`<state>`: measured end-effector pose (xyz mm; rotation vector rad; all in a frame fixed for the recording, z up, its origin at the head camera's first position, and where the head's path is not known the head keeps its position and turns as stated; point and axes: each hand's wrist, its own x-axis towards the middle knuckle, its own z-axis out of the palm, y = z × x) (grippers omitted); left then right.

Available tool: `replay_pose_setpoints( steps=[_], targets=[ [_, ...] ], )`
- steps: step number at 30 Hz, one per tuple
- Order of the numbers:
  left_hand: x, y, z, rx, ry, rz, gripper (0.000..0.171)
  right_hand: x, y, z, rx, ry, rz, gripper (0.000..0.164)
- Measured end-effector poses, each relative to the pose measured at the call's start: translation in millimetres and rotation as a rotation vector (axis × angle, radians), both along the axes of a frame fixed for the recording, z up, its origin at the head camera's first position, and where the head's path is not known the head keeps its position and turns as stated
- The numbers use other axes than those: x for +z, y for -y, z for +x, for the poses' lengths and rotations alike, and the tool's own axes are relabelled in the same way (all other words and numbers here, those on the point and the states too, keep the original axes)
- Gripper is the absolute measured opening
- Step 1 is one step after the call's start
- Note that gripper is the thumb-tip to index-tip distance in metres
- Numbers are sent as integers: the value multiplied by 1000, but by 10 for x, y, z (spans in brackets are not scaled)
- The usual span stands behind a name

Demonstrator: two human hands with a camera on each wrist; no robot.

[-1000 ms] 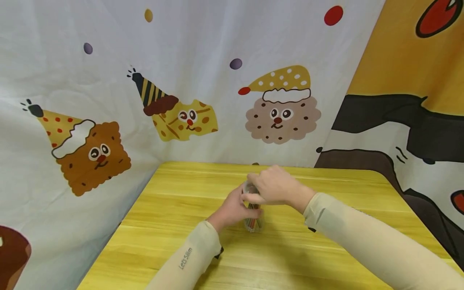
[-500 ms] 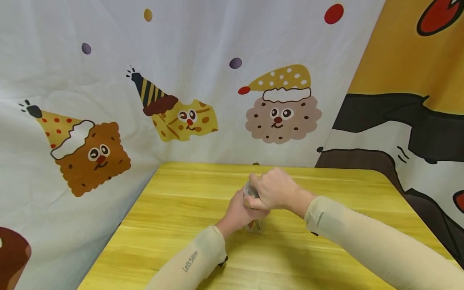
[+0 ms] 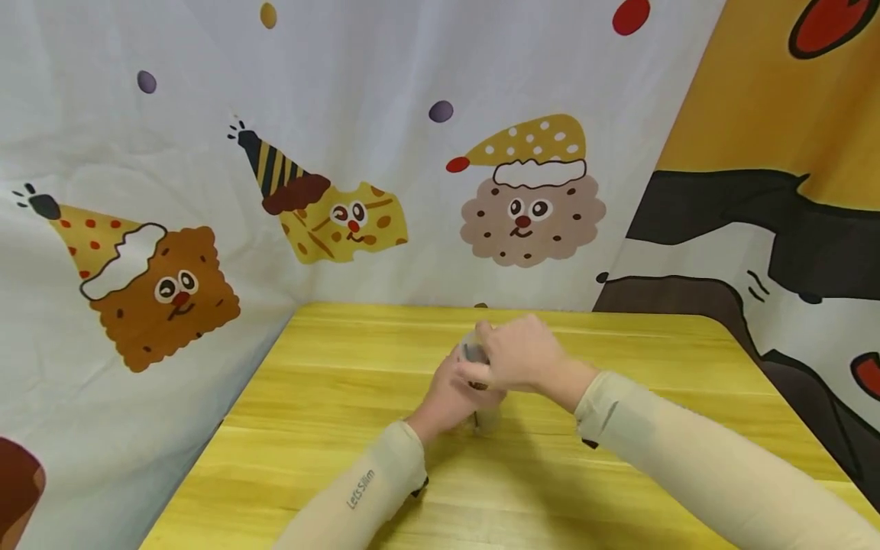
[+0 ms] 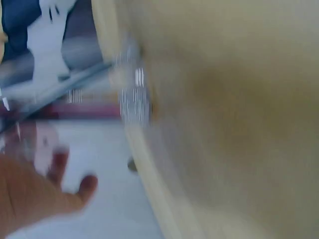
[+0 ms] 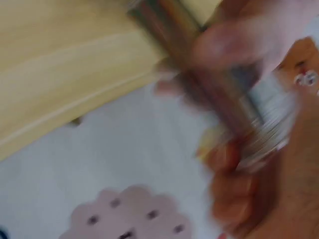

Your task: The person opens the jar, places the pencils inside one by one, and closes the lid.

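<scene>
A clear cylindrical container (image 3: 486,420) with thin coloured sticks (image 5: 219,102) inside is held above the middle of the table, tilted. My left hand (image 3: 450,396) wraps round its body. At the container's top end my right hand (image 3: 525,353) holds the rim area with curled fingers. The right wrist view shows the left hand (image 5: 239,47) across the body and the right hand (image 5: 237,186) curled at the clear end. Strong blur in both wrist views hides the exact kind of sticks and whether a lid is there.
The yellow wood-grain table (image 3: 309,458) reaches back to a white cloth backdrop (image 3: 385,76) printed with cartoon biscuits and cheese. Pale sleeves (image 3: 371,489) cover both forearms. To the right hangs more of the cloth, with orange and black shapes.
My left hand has shifted a little rightward on the container, covering more of the sticks. The right hand stays at the top end, moving only slightly. The head view has shifted slightly.
</scene>
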<state>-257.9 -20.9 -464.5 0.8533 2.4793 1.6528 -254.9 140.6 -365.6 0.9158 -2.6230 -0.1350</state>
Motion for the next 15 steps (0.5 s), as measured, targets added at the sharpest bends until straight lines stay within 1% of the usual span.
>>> replay_pose_setpoints(
  steps=[2,3,4,5,6,8,10,11,15],
  targets=[
    [15,74,-49,-114,74,-19,58,-3,-120,-128,224,-66,-3,52],
    [16,102,-63,-152,110,-31,61,-12,-163,-183,315,-94,-1,49],
    [12,121,-71,-170,134,-47,64,-28,-195,-230,392,-115,-1,45],
    [8,128,-70,-184,148,-59,64,-50,-218,-268,444,-133,0,44],
    [-1,126,-61,-187,153,-68,65,-73,-233,-289,474,-146,3,44],
    [-21,110,-25,-172,156,-62,62,-108,-232,-290,481,-162,7,45],
    [-35,87,21,-122,155,-39,60,-129,-209,-260,442,-171,10,46],
    [-37,74,44,-94,155,-24,58,-132,-193,-235,410,-170,13,46],
    [-44,15,115,27,97,-8,50,-121,-105,-92,237,-140,36,47]
  ],
)
